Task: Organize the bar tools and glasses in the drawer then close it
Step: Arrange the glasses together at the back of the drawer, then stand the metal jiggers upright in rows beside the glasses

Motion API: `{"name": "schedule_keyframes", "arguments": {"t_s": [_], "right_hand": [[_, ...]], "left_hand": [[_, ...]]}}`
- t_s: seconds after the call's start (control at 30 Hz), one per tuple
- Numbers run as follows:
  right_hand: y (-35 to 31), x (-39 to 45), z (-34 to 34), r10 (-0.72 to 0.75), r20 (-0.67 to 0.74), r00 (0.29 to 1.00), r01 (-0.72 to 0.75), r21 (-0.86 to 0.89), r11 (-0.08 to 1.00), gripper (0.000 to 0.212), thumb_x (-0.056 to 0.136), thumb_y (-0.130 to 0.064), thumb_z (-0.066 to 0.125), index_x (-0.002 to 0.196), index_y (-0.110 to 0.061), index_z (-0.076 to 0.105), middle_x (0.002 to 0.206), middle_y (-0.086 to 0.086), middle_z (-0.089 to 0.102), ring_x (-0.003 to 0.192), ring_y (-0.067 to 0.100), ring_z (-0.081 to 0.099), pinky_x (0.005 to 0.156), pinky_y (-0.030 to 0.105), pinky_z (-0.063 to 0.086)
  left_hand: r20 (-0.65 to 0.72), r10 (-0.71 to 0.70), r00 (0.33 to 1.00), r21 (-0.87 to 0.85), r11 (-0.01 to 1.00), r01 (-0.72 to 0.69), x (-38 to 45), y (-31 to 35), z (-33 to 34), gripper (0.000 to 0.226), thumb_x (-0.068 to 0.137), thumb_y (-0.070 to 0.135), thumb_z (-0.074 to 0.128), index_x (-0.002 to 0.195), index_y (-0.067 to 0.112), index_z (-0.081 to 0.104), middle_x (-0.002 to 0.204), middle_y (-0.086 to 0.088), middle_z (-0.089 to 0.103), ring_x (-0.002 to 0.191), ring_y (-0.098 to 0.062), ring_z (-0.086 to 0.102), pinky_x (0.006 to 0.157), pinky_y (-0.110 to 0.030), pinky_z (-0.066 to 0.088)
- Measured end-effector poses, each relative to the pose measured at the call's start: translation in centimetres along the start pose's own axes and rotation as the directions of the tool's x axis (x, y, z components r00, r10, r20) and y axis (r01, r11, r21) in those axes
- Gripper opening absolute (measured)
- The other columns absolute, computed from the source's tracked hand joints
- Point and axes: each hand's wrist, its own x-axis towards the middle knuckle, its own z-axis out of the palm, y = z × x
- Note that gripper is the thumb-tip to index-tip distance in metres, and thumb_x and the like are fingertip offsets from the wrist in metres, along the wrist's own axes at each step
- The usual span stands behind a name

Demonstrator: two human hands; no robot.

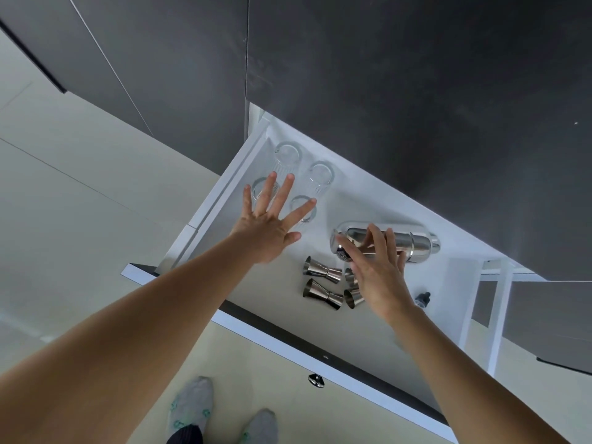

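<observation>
The open drawer holds four clear glasses, one steel cocktail shaker, four steel jiggers so far as they show, and one small dark dropper bottle. Two hands reach over it.

Drawer is white inside, w/ a dark front edge and a chrome knob. Four glasses are clear, ribbed near one end. Shaker and jiggers are polished silver (mirror-like reflections). Small dropper bottle has a black cap. Cabinet fronts are matte charcoal gray; floor is pale cream. Socks are gray w/ a green pattern.
</observation>
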Motion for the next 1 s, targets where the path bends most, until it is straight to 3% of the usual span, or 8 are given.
{"name": "schedule_keyframes", "arguments": {"t_s": [0.1,0.2,0.57,0.63,0.73,0.8,0.9,1.0], "right_hand": [[0.7,-0.3,-0.1,0.029,0.013,1.0,-0.029,0.039,0.999,0.051,0.098,-0.036,0.038,0.139,-0.057,0.016,0.157,0.006,0.0,0.146,0.038,-0.012,0.109,0.072,0.015],[1.5,-0.6,-0.2,0.048,0.021,0.999,-0.049,0.042,0.998,0.046,0.097,-0.046,0.031,0.139,-0.057,0.018,0.157,0.005,0.0,0.146,0.036,-0.012,0.11,0.071,0.016],[3.1,-1.9,-1.2,0.117,0.048,0.992,-0.121,0.088,0.989,0.048,0.099,-0.045,0.032,0.144,-0.05,0.015,0.16,0.006,-0.007,0.147,0.031,-0.013,0.114,0.062,0.009],[2.9,-3.1,-1.1,0.122,-0.046,0.991,-0.115,0.13,0.985,0.049,0.1,-0.041,0.033,0.146,-0.044,0.017,0.161,0.007,-0.003,0.148,0.029,-0.007,0.116,0.054,0.009],[2.8,-5.3,-0.1,0.243,-0.203,0.949,-0.177,0.295,0.939,0.038,0.097,-0.023,0.047,0.135,-0.023,0.046,0.145,0.015,0.036,0.137,0.034,0.032,0.108,0.044,0.033],[2.9,-6.5,1.1,0.334,-0.189,0.923,-0.244,0.383,0.891,0.03,0.093,-0.011,0.053,0.122,-0.011,0.058,0.125,0.016,0.053,0.121,0.034,0.047,0.101,0.04,0.038],[2.8,-7.1,2.2,0.459,-0.035,0.888,-0.389,0.478,0.788,0.032,0.093,-0.011,0.054,0.125,-0.009,0.054,0.124,0.021,0.051,0.118,0.035,0.047,0.099,0.039,0.038],[2.3,-6.3,2.8,0.575,0.154,0.804,-0.558,0.532,0.638,0.04,0.095,-0.025,0.052,0.133,-0.016,0.045,0.135,0.025,0.039,0.118,0.036,0.045,0.099,0.04,0.038]], "left_hand": [[-0.014,-0.007,1.0,0.003,1.0,0.007,0.8,0.0,-0.3,0.068,0.095,0.059,0.018,0.137,0.048,-0.034,0.143,-0.005,-0.052,0.13,-0.035,-0.046,0.102,-0.064,-0.021],[-0.037,-0.011,0.999,0.01,1.0,0.012,1.1,0.1,-0.4,0.069,0.094,0.062,0.017,0.136,0.048,-0.035,0.141,-0.003,-0.053,0.125,-0.033,-0.051,0.103,-0.064,-0.02],[0.012,-0.016,1.0,-0.076,0.997,0.016,-0.2,1.1,-2.7,0.067,0.094,0.062,0.015,0.146,0.042,-0.022,0.152,-0.01,-0.042,0.139,-0.037,-0.037,0.112,-0.065,-0.012],[-0.176,0.053,0.983,-0.068,0.995,-0.066,-1.8,2.6,-3.1,0.067,0.097,0.054,0.026,0.152,0.033,-0.005,0.158,-0.017,-0.026,0.146,-0.039,-0.022,0.116,-0.063,-0.001],[-0.429,0.283,0.858,-0.077,0.935,-0.347,-4.1,5.5,-2.0,0.05,0.09,0.03,0.057,0.136,0.015,0.048,0.152,-0.021,0.033,0.14,-0.037,0.035,0.111,-0.053,0.037],[-0.327,0.36,0.874,-0.164,0.889,-0.427,-4.6,6.9,-0.8,0.04,0.086,0.019,0.061,0.125,0.013,0.059,0.147,-0.015,0.043,0.133,-0.032,0.046,0.101,-0.045,0.047],[-0.089,0.27,0.959,-0.193,0.94,-0.283,-3.7,8.2,1.2,0.042,0.092,0.023,0.055,0.133,0.017,0.049,0.159,-0.011,0.017,0.147,-0.029,0.02,0.11,-0.044,0.035],[0.039,0.206,0.978,-0.15,0.969,-0.198,-2.2,9.1,2.4,0.043,0.095,0.031,0.054,0.137,0.022,0.047,0.163,-0.008,-0.003,0.151,-0.029,-0.002,0.117,-0.049,0.021]]}}
